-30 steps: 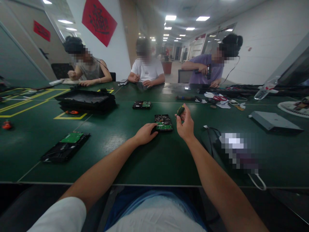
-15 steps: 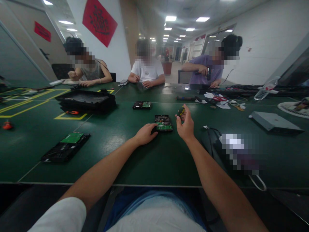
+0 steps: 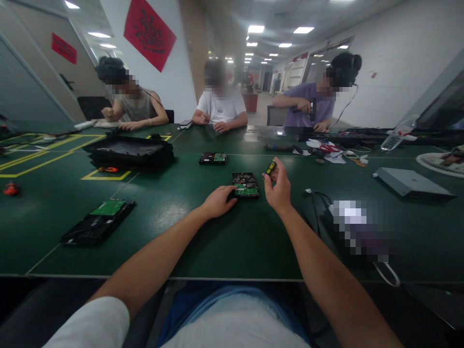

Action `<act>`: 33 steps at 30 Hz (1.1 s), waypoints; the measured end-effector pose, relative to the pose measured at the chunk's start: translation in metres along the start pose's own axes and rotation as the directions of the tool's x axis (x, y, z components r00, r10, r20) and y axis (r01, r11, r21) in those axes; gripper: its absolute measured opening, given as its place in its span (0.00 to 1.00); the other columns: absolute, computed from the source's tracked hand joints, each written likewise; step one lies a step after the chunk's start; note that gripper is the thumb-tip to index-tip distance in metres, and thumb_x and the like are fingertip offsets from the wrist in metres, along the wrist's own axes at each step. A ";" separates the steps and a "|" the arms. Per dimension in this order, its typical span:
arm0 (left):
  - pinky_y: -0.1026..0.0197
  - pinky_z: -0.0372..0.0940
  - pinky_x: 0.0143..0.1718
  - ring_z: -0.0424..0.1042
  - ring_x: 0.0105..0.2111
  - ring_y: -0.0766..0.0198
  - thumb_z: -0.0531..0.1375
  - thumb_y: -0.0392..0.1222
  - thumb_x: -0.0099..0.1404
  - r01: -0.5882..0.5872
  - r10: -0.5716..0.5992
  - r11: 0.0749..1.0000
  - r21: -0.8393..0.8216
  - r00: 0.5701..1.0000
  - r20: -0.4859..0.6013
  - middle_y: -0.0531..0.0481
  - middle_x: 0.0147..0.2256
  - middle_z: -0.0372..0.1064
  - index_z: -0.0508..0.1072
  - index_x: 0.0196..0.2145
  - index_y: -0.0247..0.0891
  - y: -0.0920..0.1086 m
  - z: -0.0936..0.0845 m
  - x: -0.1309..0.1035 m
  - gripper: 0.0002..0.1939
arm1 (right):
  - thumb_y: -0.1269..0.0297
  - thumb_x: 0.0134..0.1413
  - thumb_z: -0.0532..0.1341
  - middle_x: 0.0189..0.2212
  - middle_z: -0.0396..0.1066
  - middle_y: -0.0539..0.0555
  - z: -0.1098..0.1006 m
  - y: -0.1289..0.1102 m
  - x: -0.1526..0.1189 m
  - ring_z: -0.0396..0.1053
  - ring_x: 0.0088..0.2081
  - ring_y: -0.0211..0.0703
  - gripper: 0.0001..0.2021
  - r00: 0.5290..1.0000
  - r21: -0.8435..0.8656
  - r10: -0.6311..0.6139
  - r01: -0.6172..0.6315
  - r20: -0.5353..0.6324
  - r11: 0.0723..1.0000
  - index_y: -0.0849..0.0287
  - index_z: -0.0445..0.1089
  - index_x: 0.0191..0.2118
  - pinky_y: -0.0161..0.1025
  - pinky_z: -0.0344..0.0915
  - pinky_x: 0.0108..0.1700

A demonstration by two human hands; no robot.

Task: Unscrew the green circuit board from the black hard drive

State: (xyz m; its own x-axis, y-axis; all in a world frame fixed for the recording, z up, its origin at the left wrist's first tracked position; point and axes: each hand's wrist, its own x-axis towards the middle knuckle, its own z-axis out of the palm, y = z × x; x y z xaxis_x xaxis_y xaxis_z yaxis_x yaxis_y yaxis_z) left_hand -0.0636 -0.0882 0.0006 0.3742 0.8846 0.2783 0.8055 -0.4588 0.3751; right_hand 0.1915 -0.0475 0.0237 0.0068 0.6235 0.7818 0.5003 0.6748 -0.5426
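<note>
A hard drive [image 3: 247, 186] with a green circuit board lies on the green table in front of me. My left hand [image 3: 218, 202] grips its left edge, thumb at the near side and fingers over the board's corner. Just right of the drive, my right hand [image 3: 278, 187] is raised, its fingers closed around a short yellow-and-black screwdriver [image 3: 270, 167]. The tip of the screwdriver is too small to make out. Beyond the left hand lies a second hard drive [image 3: 213, 158], board side up.
At the left are a black device with a green board [image 3: 99, 221] and black trays [image 3: 130, 152]. A grey metal box [image 3: 413, 182], a plastic bottle [image 3: 398, 133] and a dark cable [image 3: 316, 208] lie to the right. Three people sit across the table.
The screwdriver has turned in my right hand, so more of its yellow handle shows. My left hand and the hard drive have stayed in place.
</note>
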 end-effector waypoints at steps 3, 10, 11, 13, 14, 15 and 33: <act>0.48 0.64 0.65 0.70 0.61 0.48 0.60 0.47 0.72 0.001 -0.001 1.000 0.001 1.000 -0.001 0.36 0.61 0.71 0.67 0.66 0.34 -0.001 0.000 0.000 0.29 | 0.62 0.66 0.61 0.62 0.69 0.63 0.001 0.001 0.000 0.78 0.45 0.49 0.32 1.000 -0.019 0.010 -0.010 -0.019 1.000 0.51 0.53 0.72 0.51 0.80 0.47; 0.47 0.65 0.65 0.70 0.61 0.48 0.60 0.47 0.72 -0.006 0.006 1.000 0.007 1.000 -0.004 0.37 0.61 0.71 0.67 0.66 0.34 -0.003 0.002 0.001 0.29 | 0.62 0.64 0.62 0.61 0.70 0.62 0.001 0.001 -0.001 0.76 0.45 0.49 0.34 1.000 -0.025 0.004 -0.005 -0.020 1.000 0.50 0.53 0.73 0.50 0.80 0.46; 0.47 0.65 0.65 0.70 0.61 0.47 0.60 0.47 0.71 -0.007 0.007 1.000 0.006 1.000 -0.006 0.37 0.61 0.71 0.67 0.66 0.35 -0.003 0.003 0.001 0.28 | 0.63 0.65 0.62 0.60 0.70 0.62 0.001 0.001 -0.001 0.77 0.46 0.49 0.34 1.000 -0.021 0.000 0.000 -0.013 1.000 0.49 0.53 0.73 0.50 0.80 0.47; 0.46 0.65 0.65 0.70 0.61 0.47 0.60 0.47 0.71 -0.008 0.008 1.000 0.003 1.000 -0.009 0.37 0.60 0.71 0.67 0.66 0.34 -0.003 0.003 0.001 0.28 | 0.64 0.66 0.60 0.60 0.71 0.61 0.001 0.000 -0.001 0.77 0.47 0.49 0.33 1.000 -0.003 -0.007 0.007 0.000 1.000 0.48 0.52 0.73 0.51 0.80 0.49; 0.46 0.65 0.65 0.71 0.61 0.47 0.60 0.47 0.71 -0.008 0.008 1.000 0.003 1.000 -0.009 0.36 0.60 0.72 0.67 0.66 0.34 -0.002 0.002 0.001 0.28 | 0.64 0.66 0.59 0.60 0.71 0.61 0.001 0.001 -0.001 0.78 0.47 0.49 0.33 1.000 0.006 -0.008 0.008 0.003 1.000 0.48 0.51 0.73 0.51 0.79 0.49; 0.46 0.65 0.65 0.71 0.61 0.47 0.60 0.47 0.71 -0.007 0.007 1.000 0.004 1.000 -0.009 0.36 0.60 0.72 0.68 0.65 0.34 -0.002 0.002 0.001 0.28 | 0.64 0.66 0.59 0.60 0.71 0.62 0.001 0.001 -0.001 0.78 0.47 0.49 0.33 1.000 0.013 -0.008 0.008 0.002 1.000 0.48 0.51 0.73 0.51 0.79 0.50; 0.47 0.65 0.65 0.70 0.61 0.48 0.60 0.47 0.71 -0.001 0.001 1.000 0.016 1.000 -0.003 0.37 0.61 0.71 0.67 0.66 0.35 -0.004 0.003 0.001 0.28 | 0.63 0.65 0.61 0.60 0.70 0.63 0.001 0.001 0.001 0.77 0.45 0.50 0.31 0.999 -0.031 -0.023 0.022 -0.029 0.999 0.52 0.55 0.71 0.53 0.80 0.48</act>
State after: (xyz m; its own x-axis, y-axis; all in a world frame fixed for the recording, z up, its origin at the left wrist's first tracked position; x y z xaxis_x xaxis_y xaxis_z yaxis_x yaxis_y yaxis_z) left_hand -0.0652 -0.0854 -0.0032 0.3732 0.8840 0.2816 0.8123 -0.4580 0.3611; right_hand 0.1915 -0.0460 0.0239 0.0208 0.5958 0.8028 0.5273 0.6757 -0.5151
